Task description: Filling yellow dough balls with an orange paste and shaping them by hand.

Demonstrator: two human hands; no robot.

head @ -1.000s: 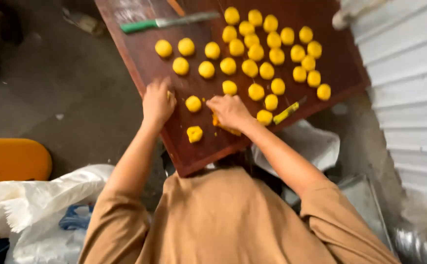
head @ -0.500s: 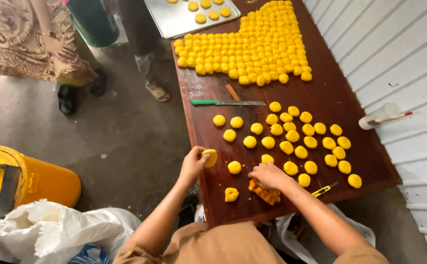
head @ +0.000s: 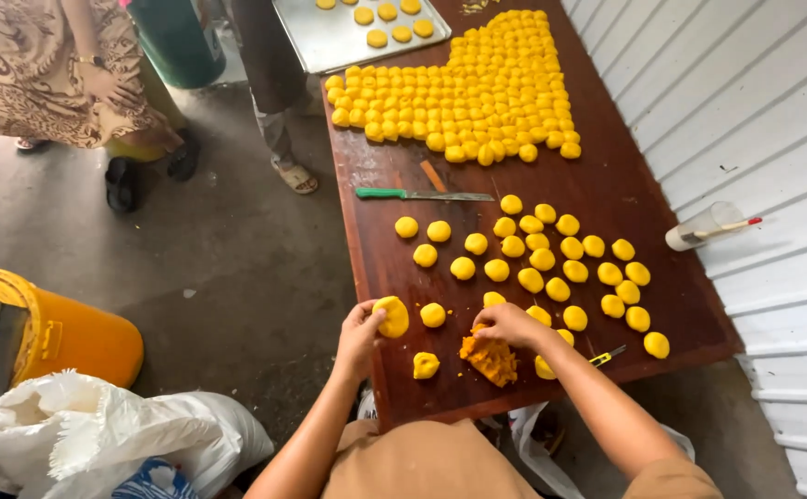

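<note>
Yellow dough ball [head: 391,316], pinched in the left hand [head: 359,334] at the dark wooden table's [head: 607,185] near-left edge, sits a little flatter than half a second ago. Right hand [head: 507,325] stays curled, fingers pressing the orange dough lump [head: 489,359] beside it. Bare wood lies open between the loose balls and the green-handled knife [head: 422,194].
</note>
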